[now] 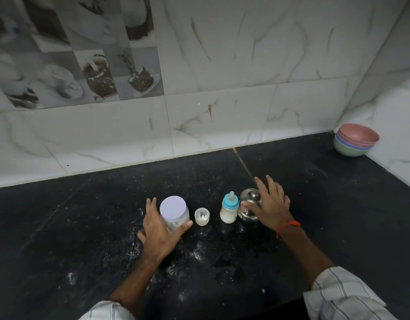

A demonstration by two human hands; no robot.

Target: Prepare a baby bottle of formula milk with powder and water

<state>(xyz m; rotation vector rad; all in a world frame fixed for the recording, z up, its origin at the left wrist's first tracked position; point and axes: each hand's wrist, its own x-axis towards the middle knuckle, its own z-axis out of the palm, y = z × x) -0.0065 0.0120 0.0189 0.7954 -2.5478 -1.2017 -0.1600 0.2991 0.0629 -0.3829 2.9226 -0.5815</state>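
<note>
Black speckled counter (83, 227): my left hand (159, 229) grips the lilac-lidded clear powder jar (174, 212); right hand (269, 205), fingers spread loosely, rests on the steel lidded pot (247, 204) beside the blue-collared baby bottle (229, 210).

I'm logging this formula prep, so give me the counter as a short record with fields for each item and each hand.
jar: lid on, powder inside, left of the cup
left hand: wrapped round the jar
cup: small, open, white bits inside
baby bottle: upright, teat on, milky liquid inside
steel pot: lidded, right of the bottle
right hand: fingers spread, on the pot
bowls: stacked in far right corner
</note>
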